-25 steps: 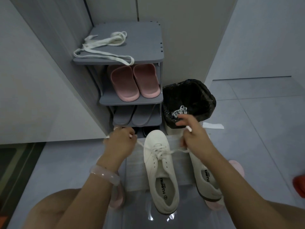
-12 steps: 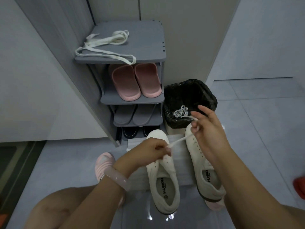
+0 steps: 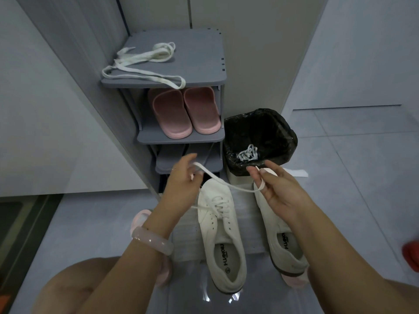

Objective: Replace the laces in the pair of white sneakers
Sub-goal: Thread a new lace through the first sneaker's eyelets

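Observation:
Two white sneakers stand side by side on the floor. The left sneaker [image 3: 221, 225] is laced; the right sneaker [image 3: 280, 236] is partly hidden by my right arm. A white lace [image 3: 221, 179] stretches above their toes between my hands. My left hand [image 3: 182, 186] holds one part of it with curled fingers, and my right hand [image 3: 275, 189] pinches the other end between thumb and fingers. Another white lace [image 3: 145, 64] lies loose on top of the grey shoe rack [image 3: 204, 48].
A bin lined with a black bag [image 3: 260, 137] stands right of the rack, a bundled lace [image 3: 248, 152] inside. Pink slippers [image 3: 186, 112] sit on the rack's second shelf. Grey walls close in left and behind. A red object [image 3: 411, 254] lies far right.
My left hand rose from the sneaker's tongue up toward the rack. My right hand dropped slightly, and the lace now spans wider between both hands.

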Demonstrator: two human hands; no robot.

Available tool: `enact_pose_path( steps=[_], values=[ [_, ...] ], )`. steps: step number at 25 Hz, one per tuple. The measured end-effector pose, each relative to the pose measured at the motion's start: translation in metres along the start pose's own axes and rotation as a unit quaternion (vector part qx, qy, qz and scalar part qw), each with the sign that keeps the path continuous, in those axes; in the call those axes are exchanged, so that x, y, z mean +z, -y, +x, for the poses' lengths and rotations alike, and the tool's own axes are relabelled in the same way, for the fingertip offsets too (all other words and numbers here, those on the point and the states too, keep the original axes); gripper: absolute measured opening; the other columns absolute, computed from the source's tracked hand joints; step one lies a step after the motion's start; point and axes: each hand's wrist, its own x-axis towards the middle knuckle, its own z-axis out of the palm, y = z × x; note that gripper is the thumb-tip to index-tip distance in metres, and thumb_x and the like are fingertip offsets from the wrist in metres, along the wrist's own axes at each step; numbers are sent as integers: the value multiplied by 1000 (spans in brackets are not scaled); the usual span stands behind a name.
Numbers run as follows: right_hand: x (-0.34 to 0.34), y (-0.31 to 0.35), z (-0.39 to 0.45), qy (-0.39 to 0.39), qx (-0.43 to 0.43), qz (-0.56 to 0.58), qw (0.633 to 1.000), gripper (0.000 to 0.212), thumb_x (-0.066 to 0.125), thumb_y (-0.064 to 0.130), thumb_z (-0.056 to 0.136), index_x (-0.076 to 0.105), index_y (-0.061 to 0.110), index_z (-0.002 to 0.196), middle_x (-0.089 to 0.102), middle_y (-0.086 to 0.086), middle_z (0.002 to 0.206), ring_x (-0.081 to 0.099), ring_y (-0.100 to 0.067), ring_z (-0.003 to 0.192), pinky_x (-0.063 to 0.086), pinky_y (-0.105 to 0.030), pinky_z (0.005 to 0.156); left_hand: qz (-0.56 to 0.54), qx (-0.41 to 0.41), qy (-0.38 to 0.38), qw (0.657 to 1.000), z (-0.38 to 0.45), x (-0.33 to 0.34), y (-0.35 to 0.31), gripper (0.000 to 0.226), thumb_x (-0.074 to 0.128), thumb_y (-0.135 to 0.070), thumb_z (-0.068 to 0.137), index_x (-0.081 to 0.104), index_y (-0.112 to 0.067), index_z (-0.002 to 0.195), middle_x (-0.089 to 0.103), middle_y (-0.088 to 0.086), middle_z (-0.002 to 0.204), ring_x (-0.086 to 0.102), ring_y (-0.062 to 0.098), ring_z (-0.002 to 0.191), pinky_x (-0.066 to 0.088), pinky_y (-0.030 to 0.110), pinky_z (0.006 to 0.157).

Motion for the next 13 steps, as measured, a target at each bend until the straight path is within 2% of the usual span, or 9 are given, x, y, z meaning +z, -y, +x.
enact_pose_path(
  steps=[1, 2, 4, 6, 8, 10, 11, 13],
  values=[
    [-1, -3, 2, 7, -19, -32, 999, 33, 43, -5, 94, 42, 9, 124, 67, -16, 89, 70, -14, 75, 57, -18, 71, 52, 16, 44, 998, 0, 3, 5, 43, 50, -12, 93, 41, -21, 135, 36, 5, 141, 45, 17, 126, 39, 25, 103],
    [-3, -6, 3, 15, -42, -98, 994, 31, 44, -4, 94, 44, 9, 122, 67, -13, 88, 69, -14, 77, 57, -17, 73, 112, 26, 77, 990, -2, 6, 8, 46, 50, -13, 92, 40, -21, 136, 31, 7, 145, 41, 20, 129, 37, 30, 107],
    [-8, -16, 5, 28, -85, -281, 955, 21, 46, -4, 93, 52, 6, 110, 68, -8, 82, 67, -7, 70, 55, -13, 64, 231, 40, 109, 966, -8, 12, 11, 28, 50, -17, 93, 56, -14, 120, 47, 8, 129, 52, 19, 110, 43, 29, 96],
    [-12, -27, 5, 67, -112, -477, 869, 14, 50, -4, 90, 57, 9, 88, 67, 0, 70, 62, 2, 53, 49, -13, 55, 311, 36, 173, 934, -16, 18, 11, 20, 49, -19, 93, 65, -8, 90, 61, 7, 99, 54, 18, 86, 46, 31, 79],
    [-16, -38, 7, 140, -119, -643, 744, 15, 55, 2, 87, 58, 13, 78, 62, 8, 60, 56, 5, 47, 44, -10, 56, 339, 23, 250, 907, -23, 26, 17, 22, 50, -17, 91, 67, -7, 79, 64, 5, 86, 56, 19, 84, 45, 30, 73],
    [-20, -45, 7, 190, -125, -746, 626, 9, 55, 8, 87, 64, 11, 86, 63, 7, 66, 53, 1, 56, 43, -11, 60, 347, 16, 269, 898, -25, 34, 25, 22, 51, -13, 87, 71, -6, 94, 68, 7, 98, 60, 22, 94, 49, 33, 81],
    [-22, -47, 6, 199, -133, -772, 589, 12, 54, 9, 87, 65, 10, 91, 66, 1, 74, 53, -5, 63, 44, -17, 65, 344, 11, 266, 900, -25, 36, 28, 25, 51, -11, 86, 71, -8, 101, 68, 8, 103, 60, 23, 98, 49, 34, 84],
    [-24, -49, 4, 201, -157, -798, 546, 16, 50, 9, 87, 64, 11, 95, 66, -7, 87, 55, -16, 74, 46, -26, 70, 323, 7, 266, 908, -25, 39, 30, 28, 52, -9, 85, 70, -11, 106, 68, 7, 107, 60, 21, 99, 48, 29, 83]
  ],
)
